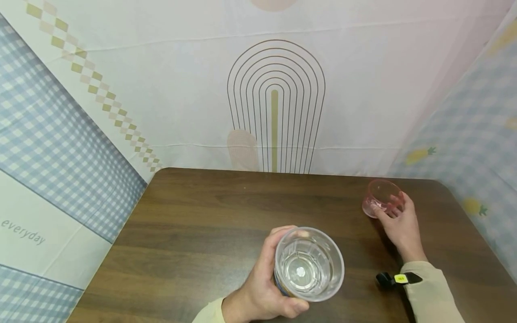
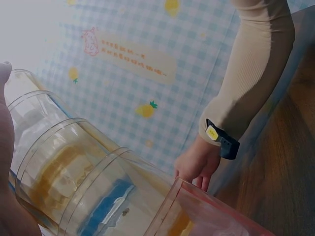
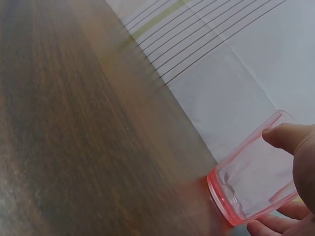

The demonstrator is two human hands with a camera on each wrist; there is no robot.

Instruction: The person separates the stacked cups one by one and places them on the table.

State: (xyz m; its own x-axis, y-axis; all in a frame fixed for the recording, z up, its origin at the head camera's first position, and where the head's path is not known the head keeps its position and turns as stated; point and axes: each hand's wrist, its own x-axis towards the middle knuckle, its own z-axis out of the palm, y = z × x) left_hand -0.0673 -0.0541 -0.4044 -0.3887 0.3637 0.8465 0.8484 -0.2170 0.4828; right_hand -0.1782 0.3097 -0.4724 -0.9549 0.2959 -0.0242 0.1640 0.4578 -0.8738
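My left hand (image 1: 264, 282) grips a stack of nested see-through cups (image 1: 331, 282) above the front middle of the table, its clear open mouth facing the head camera. Yellow and blue tints show along the stack (image 2: 106, 206) in the left wrist view, with a pink cup (image 2: 211, 211) at its lower end. At the back right, my right hand (image 1: 400, 220) holds a separate pink see-through cup (image 1: 373, 195), thumb on one side and fingers on the other. In the right wrist view this pink cup (image 3: 251, 172) has its base close to the tabletop; contact is hard to tell.
A dark brown wooden table (image 1: 181, 224) with rounded back corners lies under both hands. Behind it hangs a pale patterned cloth (image 1: 181, 103). Checked blue-and-white cloths (image 1: 52, 121) flank the sides. A black band with a yellow label (image 1: 400, 279) sits on the right sleeve.
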